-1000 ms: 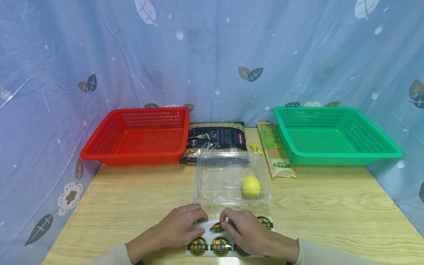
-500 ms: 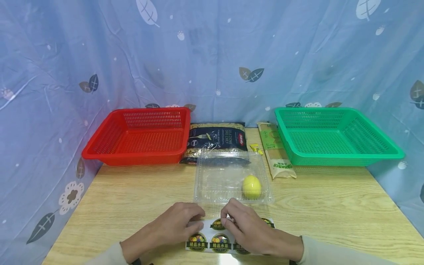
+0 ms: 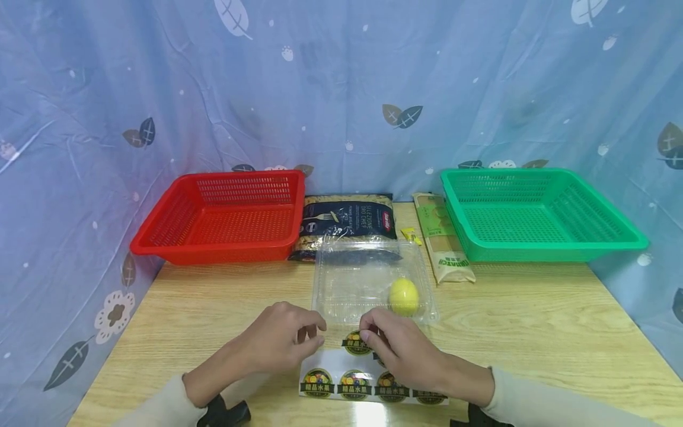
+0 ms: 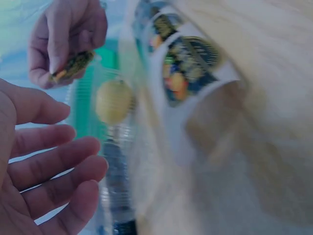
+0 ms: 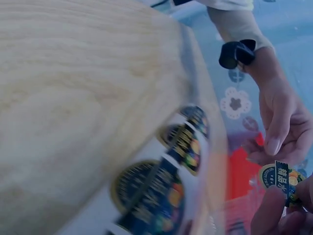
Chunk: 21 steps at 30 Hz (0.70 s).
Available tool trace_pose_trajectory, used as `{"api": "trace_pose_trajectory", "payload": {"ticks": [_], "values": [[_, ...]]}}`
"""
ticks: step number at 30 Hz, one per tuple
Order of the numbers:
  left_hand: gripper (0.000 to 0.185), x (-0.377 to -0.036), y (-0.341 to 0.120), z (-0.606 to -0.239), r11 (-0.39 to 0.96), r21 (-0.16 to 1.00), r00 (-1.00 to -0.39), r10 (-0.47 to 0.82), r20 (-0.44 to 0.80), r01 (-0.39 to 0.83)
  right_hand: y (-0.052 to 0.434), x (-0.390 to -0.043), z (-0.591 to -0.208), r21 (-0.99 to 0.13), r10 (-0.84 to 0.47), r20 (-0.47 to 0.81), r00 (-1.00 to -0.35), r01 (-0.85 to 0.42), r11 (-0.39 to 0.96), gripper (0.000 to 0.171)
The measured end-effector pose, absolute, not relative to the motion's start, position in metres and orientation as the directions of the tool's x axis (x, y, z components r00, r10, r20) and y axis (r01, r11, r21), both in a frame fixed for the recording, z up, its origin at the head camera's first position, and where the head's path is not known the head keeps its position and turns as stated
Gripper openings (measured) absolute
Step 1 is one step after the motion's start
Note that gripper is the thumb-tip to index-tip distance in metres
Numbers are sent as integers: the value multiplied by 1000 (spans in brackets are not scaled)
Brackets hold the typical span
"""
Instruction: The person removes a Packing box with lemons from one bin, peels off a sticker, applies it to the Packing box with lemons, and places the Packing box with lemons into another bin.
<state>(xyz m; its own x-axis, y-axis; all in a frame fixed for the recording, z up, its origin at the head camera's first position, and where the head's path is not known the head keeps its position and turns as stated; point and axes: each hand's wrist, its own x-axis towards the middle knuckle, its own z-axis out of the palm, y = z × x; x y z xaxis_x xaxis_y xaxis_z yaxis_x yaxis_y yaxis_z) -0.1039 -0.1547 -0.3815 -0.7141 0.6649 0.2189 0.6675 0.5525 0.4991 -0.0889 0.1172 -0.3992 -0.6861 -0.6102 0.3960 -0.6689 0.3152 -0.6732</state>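
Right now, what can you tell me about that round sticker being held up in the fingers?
The sticker is a small round label with a dark rim, colourful fruit artwork and a dark band of yellow lettering across it. It looks like glossy paper or film. The right hand pinches it at one edge, holding it off the backing sheet and just in front of the clear plastic box. The left hand is close beside it but not touching.

There are two baskets: one red basket [image 3: 224,216] at about 11 o'clock and one green basket [image 3: 533,214] at about 1 o'clock. Between them lie two food packs: one dark pasta bag [image 3: 348,220] and one long noodle pack [image 3: 444,238]. One clear box [image 3: 352,283] at 12 o'clock contains one lemon [image 3: 404,296]. One sticker sheet [image 3: 368,385] shows four stickers; one more sticker [image 3: 356,343] is off the sheet. Two hands are visible.
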Motion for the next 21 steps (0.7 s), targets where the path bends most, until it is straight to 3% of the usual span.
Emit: {"api": "trace_pose_trajectory", "payload": {"ticks": [9, 21], "values": [[15, -116, -134, -362, 496, 529, -695, 660, 286, 689, 120, -101, -392, -670, -535, 436, -724, -658, 344, 10], [7, -133, -114, -354, 458, 625, -740, 596, 311, 632, 127, -124, -374, -717, -515, 467, -719, -648, 255, 9]]}}
